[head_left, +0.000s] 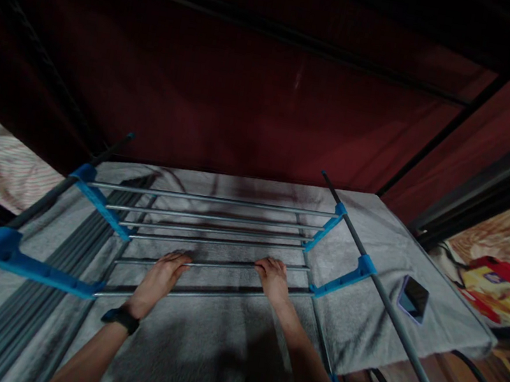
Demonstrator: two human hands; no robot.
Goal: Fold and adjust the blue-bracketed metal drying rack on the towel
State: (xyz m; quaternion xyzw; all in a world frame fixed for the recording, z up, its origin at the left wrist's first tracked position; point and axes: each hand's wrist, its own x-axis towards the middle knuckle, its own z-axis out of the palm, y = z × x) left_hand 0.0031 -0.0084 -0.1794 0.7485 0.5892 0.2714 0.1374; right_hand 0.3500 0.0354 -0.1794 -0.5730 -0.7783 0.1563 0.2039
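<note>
One bundle of loose grey metal tubes (45,277), too tightly packed to count, lies left on the grey plush cloth (200,353). Spanning that cloth: one grey tubular-metal rack (224,232) — six slim crossbars (224,201), five blue plastic brackets (342,278) visible. Left hand (168,268), then right hand (271,277), curl around the fifth crossbar (224,265) — one dark-screened, purple-edged phone (413,299) rests further right.

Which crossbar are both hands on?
Second-nearest crossbar to the wearer: left hand and right hand both curl over it; neither curls over another.
</note>
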